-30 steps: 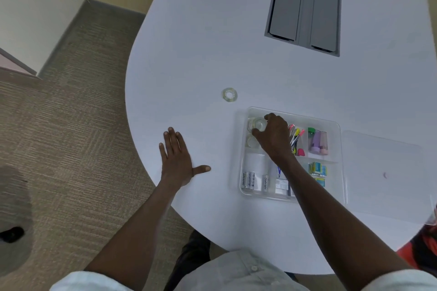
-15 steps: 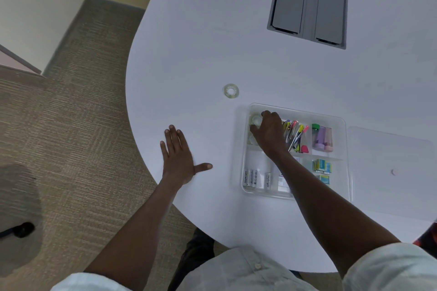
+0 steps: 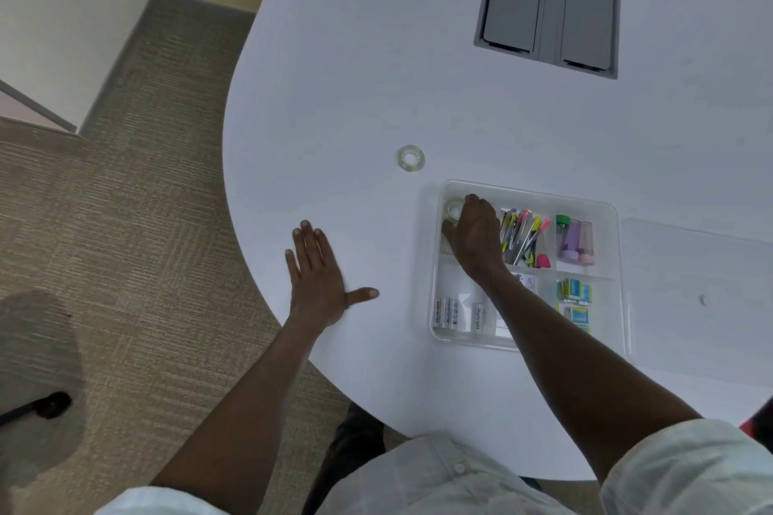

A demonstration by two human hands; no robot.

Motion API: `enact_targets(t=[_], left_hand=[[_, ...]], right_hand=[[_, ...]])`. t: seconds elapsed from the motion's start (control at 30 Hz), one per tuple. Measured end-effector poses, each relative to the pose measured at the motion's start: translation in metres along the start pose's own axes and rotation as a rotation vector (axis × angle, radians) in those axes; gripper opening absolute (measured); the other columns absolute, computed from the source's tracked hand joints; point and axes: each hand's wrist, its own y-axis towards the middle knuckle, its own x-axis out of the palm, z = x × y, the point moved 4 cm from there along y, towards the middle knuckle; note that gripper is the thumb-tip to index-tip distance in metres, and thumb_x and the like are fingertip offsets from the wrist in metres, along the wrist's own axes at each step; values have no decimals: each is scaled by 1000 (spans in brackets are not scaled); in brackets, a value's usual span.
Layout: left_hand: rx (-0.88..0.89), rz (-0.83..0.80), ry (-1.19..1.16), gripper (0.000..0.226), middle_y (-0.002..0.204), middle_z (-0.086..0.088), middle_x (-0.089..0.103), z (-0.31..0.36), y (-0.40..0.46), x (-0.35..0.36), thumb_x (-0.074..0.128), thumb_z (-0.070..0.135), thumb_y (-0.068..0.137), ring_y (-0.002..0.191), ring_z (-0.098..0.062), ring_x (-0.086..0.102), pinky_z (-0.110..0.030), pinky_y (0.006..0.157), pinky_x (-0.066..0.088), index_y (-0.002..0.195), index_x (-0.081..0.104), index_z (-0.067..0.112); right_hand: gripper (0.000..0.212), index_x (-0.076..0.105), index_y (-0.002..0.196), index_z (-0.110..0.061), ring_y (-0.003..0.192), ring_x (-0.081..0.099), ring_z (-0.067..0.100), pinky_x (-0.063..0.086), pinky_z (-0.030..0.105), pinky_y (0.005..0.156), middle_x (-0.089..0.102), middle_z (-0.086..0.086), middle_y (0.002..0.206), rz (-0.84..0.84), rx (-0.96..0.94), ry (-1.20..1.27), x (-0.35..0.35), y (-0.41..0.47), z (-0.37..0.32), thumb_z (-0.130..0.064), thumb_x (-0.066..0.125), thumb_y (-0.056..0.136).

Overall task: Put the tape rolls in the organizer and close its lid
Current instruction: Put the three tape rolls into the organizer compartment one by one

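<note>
A clear plastic organizer [image 3: 531, 191] lies on the white table [image 3: 376, 54], with its lid off. My right hand [image 3: 477, 238] reaches into its far-left compartment. Thumb and forefinger hold a clear tape roll [image 3: 453, 210] that lies low in that compartment. A second roll seems to lie just below the hand, mostly hidden. Another clear tape roll [image 3: 411, 158] lies flat on the table, just beyond the organizer's far-left corner. My left hand [image 3: 318, 280] rests flat on the table to the left, fingers spread, holding nothing. The transparent lid [image 3: 702, 284] lies flat right of the organizer.
The organizer's other compartments hold pens and highlighters [image 3: 523, 238], small bottles [image 3: 575, 240], batteries [image 3: 449, 314] and small boxes [image 3: 575, 297]. A grey hatch [image 3: 548, 0] is set into the table at the far side. The table's curved edge runs close by my left hand.
My right hand has stayed in the far-left compartment and settled the tape roll a little further toward its far corner. My left hand has not moved.
</note>
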Motion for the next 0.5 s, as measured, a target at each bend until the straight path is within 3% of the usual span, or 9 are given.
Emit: enact_targets(t=[0.5], left_hand=[[1, 1, 1, 147, 154, -23, -32, -1, 0, 2, 21, 101, 50, 143, -35, -31, -57, 119, -5, 144, -24, -2]], right_hand=[[30, 51, 100, 6, 93, 55, 41, 41, 40, 78, 60, 26, 96, 42, 27, -10, 0, -2, -1, -10, 64, 79]])
